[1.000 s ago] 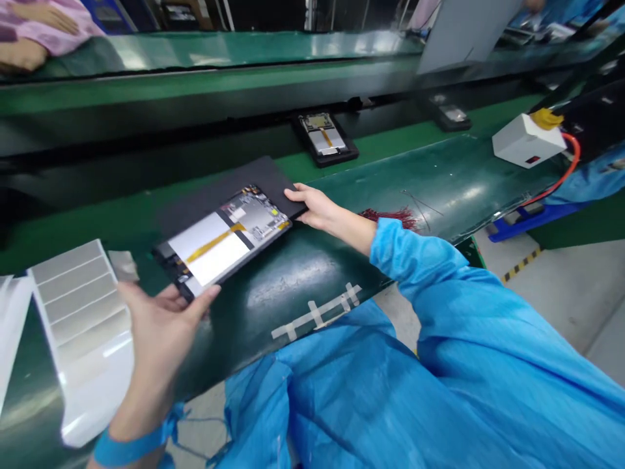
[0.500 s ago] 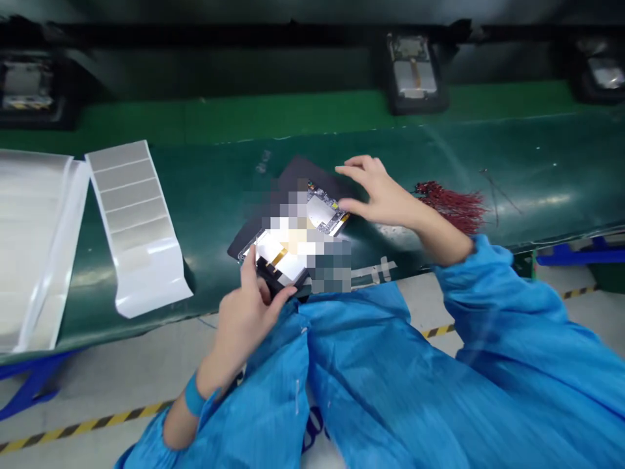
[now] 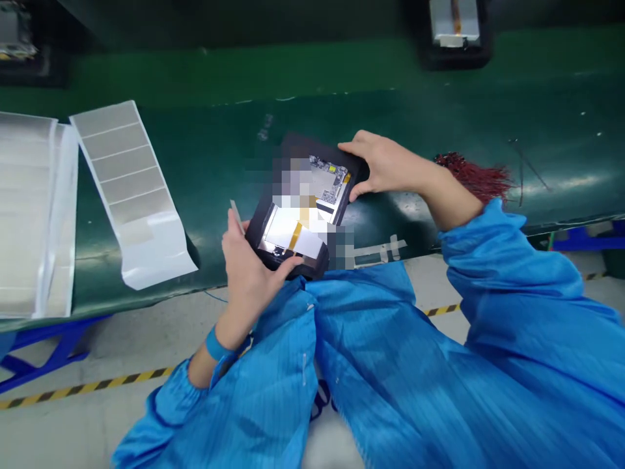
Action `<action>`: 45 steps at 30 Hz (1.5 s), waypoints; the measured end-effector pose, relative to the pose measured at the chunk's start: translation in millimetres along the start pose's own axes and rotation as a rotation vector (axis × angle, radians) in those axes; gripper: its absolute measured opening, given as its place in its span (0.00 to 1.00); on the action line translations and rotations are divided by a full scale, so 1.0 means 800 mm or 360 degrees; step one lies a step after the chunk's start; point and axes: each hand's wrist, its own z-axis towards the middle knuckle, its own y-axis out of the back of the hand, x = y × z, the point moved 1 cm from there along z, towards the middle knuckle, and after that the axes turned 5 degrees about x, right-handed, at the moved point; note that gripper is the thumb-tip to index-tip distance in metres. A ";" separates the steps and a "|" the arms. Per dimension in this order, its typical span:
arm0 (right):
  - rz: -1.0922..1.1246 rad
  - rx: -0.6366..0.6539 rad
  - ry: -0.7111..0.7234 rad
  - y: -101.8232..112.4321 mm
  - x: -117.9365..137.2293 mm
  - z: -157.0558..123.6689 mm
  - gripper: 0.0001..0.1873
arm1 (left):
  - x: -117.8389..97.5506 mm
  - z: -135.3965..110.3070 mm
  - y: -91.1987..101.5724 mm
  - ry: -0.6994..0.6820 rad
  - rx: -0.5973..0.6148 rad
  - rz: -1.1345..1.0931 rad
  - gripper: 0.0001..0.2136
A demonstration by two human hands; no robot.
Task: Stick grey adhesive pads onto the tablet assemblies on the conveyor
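Observation:
An opened tablet [image 3: 319, 185] with a bare circuit board, silver battery and amber ribbon lies in a black tray [image 3: 258, 221], tilted at the bench's front edge. Blurred blocks cover part of its middle. My left hand [image 3: 249, 264] is closed round the tray's lower left corner, thumb on top. A thin pale strip [image 3: 237, 217] sticks up by its fingertips. At the upper right corner, my right hand [image 3: 378, 163] grips the tray's edge between thumb and fingers.
Left on the green bench [image 3: 209, 156] are a strip of grey labels [image 3: 127, 163] and pale sheets [image 3: 24, 215]. A bundle of dark red wires [image 3: 476, 177] lies right. Behind stand another opened device [image 3: 455, 23] and a further one [image 3: 17, 32] at far left.
The tray with the tablet has turned to stand more lengthwise towards me. My right hand has closed on its upper right corner. The whole view has shifted, so the bench's back lies higher.

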 end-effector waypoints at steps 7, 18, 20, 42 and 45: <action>0.0015 -0.0309 -0.0169 0.012 0.017 0.019 0.40 | -0.024 -0.038 -0.007 -0.0054 0.0066 -0.0054 0.59; 0.1401 -0.0199 -0.0226 -0.053 0.217 -0.044 0.12 | -0.047 -0.027 0.039 0.0069 0.0337 -0.1239 0.18; 0.1535 -0.0236 -0.0316 -0.063 0.228 -0.045 0.10 | -0.055 -0.022 0.040 -0.0016 0.0388 -0.1142 0.17; 0.1546 -0.0183 -0.0820 -0.095 0.210 -0.050 0.05 | -0.017 -0.026 0.013 -0.0598 -0.0017 -0.0023 0.18; 0.1527 -0.0173 -0.0847 -0.093 0.211 -0.049 0.04 | -0.012 -0.023 0.008 -0.0694 -0.0019 0.0022 0.19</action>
